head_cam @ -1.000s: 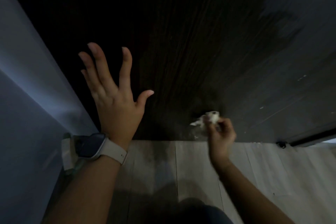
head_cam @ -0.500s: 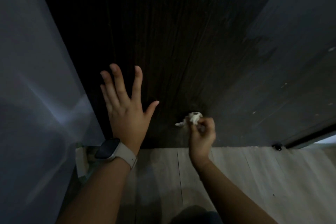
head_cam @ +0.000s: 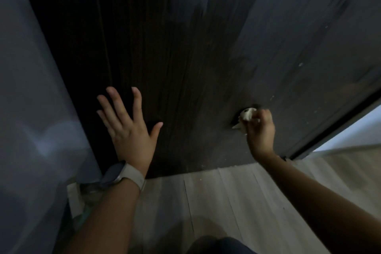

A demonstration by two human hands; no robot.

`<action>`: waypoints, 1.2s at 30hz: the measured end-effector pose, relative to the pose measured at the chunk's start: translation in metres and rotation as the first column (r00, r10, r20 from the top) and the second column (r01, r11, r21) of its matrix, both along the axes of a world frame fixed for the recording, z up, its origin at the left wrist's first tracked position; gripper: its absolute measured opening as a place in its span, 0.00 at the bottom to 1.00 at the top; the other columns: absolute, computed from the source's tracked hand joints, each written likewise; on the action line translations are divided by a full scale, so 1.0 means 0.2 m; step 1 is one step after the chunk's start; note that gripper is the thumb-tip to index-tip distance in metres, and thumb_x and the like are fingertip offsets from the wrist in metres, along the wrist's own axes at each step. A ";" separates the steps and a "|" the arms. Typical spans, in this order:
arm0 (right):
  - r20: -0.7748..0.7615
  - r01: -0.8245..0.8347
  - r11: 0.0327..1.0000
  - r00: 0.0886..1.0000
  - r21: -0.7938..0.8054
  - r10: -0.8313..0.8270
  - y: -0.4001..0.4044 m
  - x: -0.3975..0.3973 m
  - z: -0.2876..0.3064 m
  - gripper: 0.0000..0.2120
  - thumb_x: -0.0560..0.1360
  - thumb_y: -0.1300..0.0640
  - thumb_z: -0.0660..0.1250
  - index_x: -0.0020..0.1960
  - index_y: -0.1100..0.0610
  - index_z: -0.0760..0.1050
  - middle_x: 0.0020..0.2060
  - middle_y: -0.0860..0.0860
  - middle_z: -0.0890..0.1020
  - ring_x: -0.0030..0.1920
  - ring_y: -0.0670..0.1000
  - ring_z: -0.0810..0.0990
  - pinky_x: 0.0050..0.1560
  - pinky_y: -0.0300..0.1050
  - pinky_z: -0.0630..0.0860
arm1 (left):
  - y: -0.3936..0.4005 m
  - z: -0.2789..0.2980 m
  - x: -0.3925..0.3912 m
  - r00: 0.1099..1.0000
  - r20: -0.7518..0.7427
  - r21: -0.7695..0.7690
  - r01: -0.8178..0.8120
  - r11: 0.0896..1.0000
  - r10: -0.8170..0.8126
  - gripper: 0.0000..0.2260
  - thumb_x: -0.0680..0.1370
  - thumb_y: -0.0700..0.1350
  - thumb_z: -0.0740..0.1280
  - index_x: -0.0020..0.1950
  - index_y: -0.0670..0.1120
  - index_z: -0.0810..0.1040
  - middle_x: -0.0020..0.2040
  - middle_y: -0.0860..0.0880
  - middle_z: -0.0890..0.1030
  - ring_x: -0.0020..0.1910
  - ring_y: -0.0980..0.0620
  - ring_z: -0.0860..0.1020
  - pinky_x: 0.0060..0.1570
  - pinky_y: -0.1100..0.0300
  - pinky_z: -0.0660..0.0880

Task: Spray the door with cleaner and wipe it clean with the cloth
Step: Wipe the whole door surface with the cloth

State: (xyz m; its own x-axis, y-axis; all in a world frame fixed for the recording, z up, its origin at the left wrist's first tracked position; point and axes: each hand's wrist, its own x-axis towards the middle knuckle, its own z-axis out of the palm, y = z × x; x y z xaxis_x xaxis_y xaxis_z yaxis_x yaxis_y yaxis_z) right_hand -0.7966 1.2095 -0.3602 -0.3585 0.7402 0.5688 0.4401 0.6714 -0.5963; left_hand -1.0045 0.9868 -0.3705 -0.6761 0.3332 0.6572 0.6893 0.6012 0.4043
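Note:
A dark wood-grain door point(head_cam: 195, 68) fills the upper view, with small pale specks on its right part. My right hand point(head_cam: 260, 130) grips a small crumpled white cloth point(head_cam: 246, 114) and holds it against the door's lower right area. My left hand point(head_cam: 129, 128) lies flat with fingers spread on the door's lower left; a watch sits on that wrist. No spray bottle is clearly visible.
A grey wall point(head_cam: 31, 109) runs along the left. Pale wood-plank floor point(head_cam: 216, 202) lies below the door. A bright gap point(head_cam: 354, 130) opens past the door's right edge. A pale, unclear object point(head_cam: 77, 198) sits on the floor by the wall.
My right hand has carried the cloth to the right along the door's lower part. My left hand has stayed spread on the door. The view has shifted.

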 end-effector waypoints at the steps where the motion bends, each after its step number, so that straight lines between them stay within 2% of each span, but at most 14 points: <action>1: 0.016 -0.075 0.996 0.997 0.058 0.074 -0.05 -0.06 0.00 0.07 0.75 0.63 0.70 0.45 0.58 0.71 0.44 0.54 0.74 0.45 0.52 0.73 0.46 0.48 0.72 | 0.01 0.00 0.00 1.000 0.000 0.037 0.007 0.999 -0.007 0.48 0.70 0.56 0.77 0.80 0.47 0.53 0.77 0.37 0.44 0.76 0.31 0.45 0.74 0.38 0.41; 4: 0.086 -0.258 0.954 0.965 0.151 0.247 -0.21 -0.23 0.01 0.05 0.75 0.63 0.70 0.45 0.60 0.73 0.45 0.55 0.74 0.45 0.52 0.73 0.45 0.43 0.70 | 0.03 0.02 0.00 0.999 0.008 0.135 0.038 0.990 -0.040 0.46 0.69 0.55 0.78 0.79 0.47 0.57 0.78 0.39 0.45 0.76 0.33 0.44 0.74 0.39 0.41; 8: 0.114 -0.355 0.923 0.933 0.151 0.340 -0.31 -0.34 0.07 0.07 0.73 0.65 0.70 0.48 0.58 0.74 0.46 0.50 0.73 0.46 0.49 0.73 0.45 0.36 0.68 | 0.02 0.01 -0.01 0.999 0.008 0.158 0.051 0.986 -0.052 0.44 0.69 0.54 0.78 0.78 0.47 0.59 0.78 0.40 0.46 0.77 0.35 0.44 0.75 0.39 0.42; 9: 0.099 -0.359 0.920 0.933 0.156 0.347 -0.29 -0.32 0.08 0.07 0.74 0.65 0.70 0.48 0.58 0.74 0.46 0.49 0.73 0.46 0.49 0.73 0.45 0.36 0.69 | 0.03 0.01 0.00 0.999 0.008 0.170 0.046 0.984 -0.049 0.44 0.69 0.53 0.78 0.78 0.47 0.59 0.78 0.40 0.46 0.77 0.36 0.43 0.75 0.39 0.42; 11: -0.050 -0.293 0.942 0.951 0.163 0.304 -0.20 -0.24 0.12 0.07 0.74 0.65 0.70 0.47 0.57 0.74 0.45 0.50 0.74 0.45 0.49 0.74 0.45 0.39 0.71 | 0.04 0.03 0.01 1.000 0.015 0.232 0.021 0.973 -0.025 0.43 0.69 0.53 0.78 0.77 0.46 0.60 0.78 0.41 0.47 0.78 0.39 0.42 0.76 0.40 0.42; 14: -0.278 -0.105 0.994 0.955 0.019 0.106 -0.02 -0.10 0.23 0.08 0.75 0.62 0.72 0.48 0.55 0.73 0.45 0.53 0.76 0.45 0.50 0.76 0.45 0.49 0.76 | 0.08 0.07 0.06 0.998 0.060 0.305 -0.009 0.952 -0.010 0.41 0.71 0.53 0.77 0.78 0.45 0.60 0.78 0.38 0.48 0.78 0.35 0.44 0.76 0.38 0.45; 17: -0.274 -0.033 0.999 0.961 -0.039 0.021 0.08 -0.01 0.30 0.08 0.75 0.59 0.72 0.48 0.57 0.73 0.46 0.53 0.77 0.46 0.51 0.77 0.47 0.50 0.76 | 0.11 0.13 0.13 0.994 0.104 0.291 -0.015 0.956 -0.015 0.42 0.72 0.53 0.76 0.79 0.46 0.57 0.78 0.33 0.47 0.78 0.33 0.44 0.76 0.37 0.46; 19: -0.262 -0.097 0.995 0.961 -0.028 0.087 0.07 0.02 0.36 0.08 0.75 0.60 0.72 0.49 0.56 0.73 0.47 0.52 0.77 0.48 0.47 0.78 0.48 0.46 0.77 | 0.12 0.18 0.20 0.996 0.079 0.239 0.019 0.971 -0.039 0.42 0.72 0.52 0.76 0.79 0.48 0.56 0.79 0.35 0.46 0.79 0.37 0.43 0.76 0.37 0.45; 21: -0.174 -0.218 0.973 0.958 0.077 0.228 0.02 0.05 0.45 0.09 0.75 0.62 0.72 0.51 0.56 0.73 0.48 0.50 0.76 0.48 0.41 0.76 0.47 0.34 0.73 | 0.14 0.27 0.27 0.996 0.042 0.216 0.063 0.974 -0.074 0.40 0.73 0.51 0.75 0.79 0.48 0.57 0.79 0.36 0.47 0.79 0.38 0.44 0.76 0.38 0.45; 23: -0.060 -0.311 0.928 0.942 0.203 0.329 -0.03 0.08 0.57 0.09 0.75 0.63 0.72 0.52 0.58 0.74 0.49 0.51 0.76 0.48 0.42 0.75 0.46 0.34 0.72 | 0.17 0.40 0.32 0.993 0.018 0.224 0.106 0.969 -0.113 0.39 0.74 0.51 0.74 0.79 0.46 0.58 0.80 0.37 0.48 0.80 0.38 0.46 0.76 0.37 0.46; 27: -0.149 -0.328 0.913 0.917 0.242 0.369 -0.03 0.17 0.91 0.14 0.75 0.61 0.72 0.55 0.52 0.71 0.50 0.48 0.78 0.49 0.47 0.79 0.47 0.41 0.76 | 0.28 0.82 0.36 0.954 -0.144 0.138 0.281 0.950 -0.262 0.36 0.75 0.50 0.73 0.79 0.49 0.60 0.81 0.43 0.49 0.80 0.44 0.45 0.76 0.41 0.45; 30: -0.001 -0.289 0.826 0.944 0.484 0.331 0.07 0.23 1.15 0.11 0.73 0.66 0.70 0.54 0.58 0.74 0.50 0.52 0.78 0.50 0.54 0.78 0.48 0.48 0.76 | 0.41 1.17 0.38 0.878 -0.318 0.030 0.388 0.921 -0.359 0.34 0.75 0.47 0.73 0.78 0.51 0.63 0.81 0.45 0.51 0.80 0.46 0.47 0.77 0.42 0.44; 33: 0.137 -0.302 0.708 0.950 0.639 0.282 0.19 0.27 1.40 0.07 0.76 0.63 0.66 0.54 0.61 0.77 0.51 0.54 0.77 0.51 0.58 0.77 0.47 0.51 0.76 | 0.54 1.53 0.39 0.785 -0.479 -0.048 0.425 0.904 -0.394 0.33 0.76 0.47 0.72 0.78 0.51 0.63 0.81 0.44 0.54 0.80 0.45 0.49 0.77 0.43 0.45; 36: 0.057 -0.217 0.701 0.968 0.679 0.244 0.28 0.30 1.68 0.09 0.78 0.59 0.64 0.56 0.61 0.76 0.51 0.55 0.78 0.52 0.57 0.77 0.49 0.50 0.75 | 0.67 1.86 0.39 0.689 -0.628 -0.085 0.401 0.912 -0.361 0.30 0.77 0.48 0.69 0.78 0.49 0.63 0.80 0.43 0.55 0.80 0.44 0.50 0.78 0.45 0.44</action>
